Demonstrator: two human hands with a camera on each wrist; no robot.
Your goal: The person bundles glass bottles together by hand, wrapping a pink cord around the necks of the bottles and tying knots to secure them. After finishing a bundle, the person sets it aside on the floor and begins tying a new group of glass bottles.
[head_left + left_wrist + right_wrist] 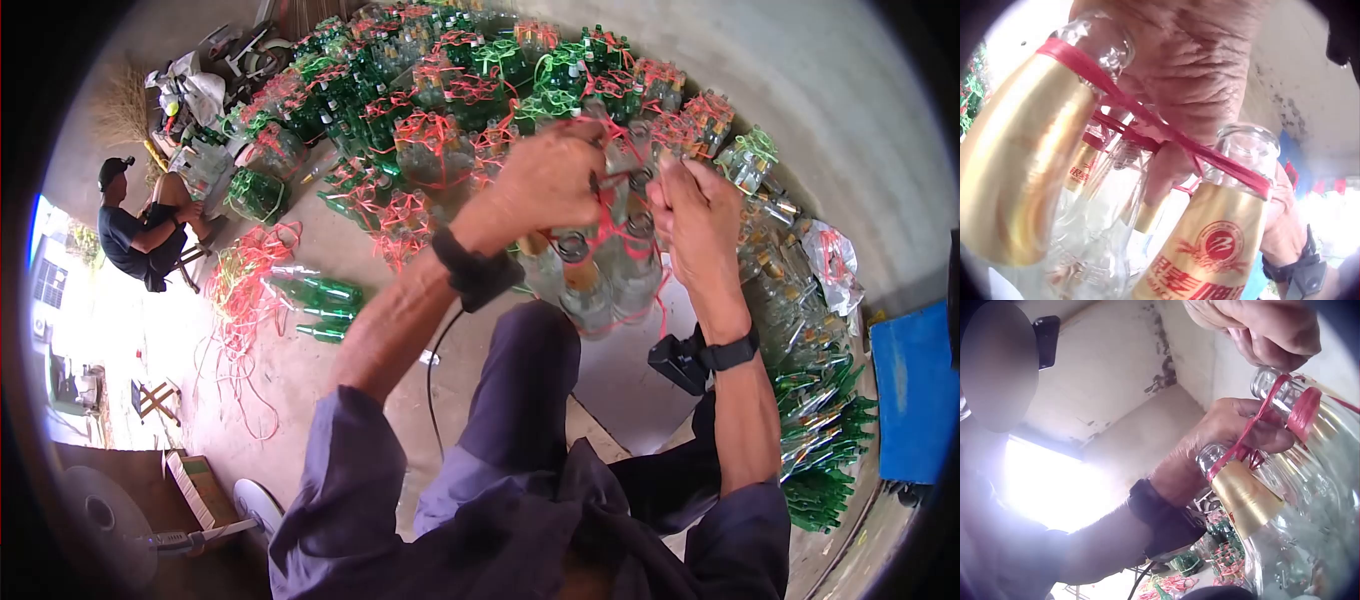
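Observation:
Clear glass bottles with gold neck labels hang together in a bundle below both hands. Red twine runs tight around their necks. The left hand has its fingers curled round twine among the necks; in the right wrist view the left hand reaches in between two bottles. Opposite it, the right hand is closed beside the bundle, pinching the red twine at the necks. Seen from its own wrist, the right hand is just above a bottle mouth, its fingertips partly hidden.
Many tied bundles of green and clear bottles stand behind. Loose green bottles lie at the left beside a heap of red twine. A seated person is further left. Loose bottles and a blue board are at the right.

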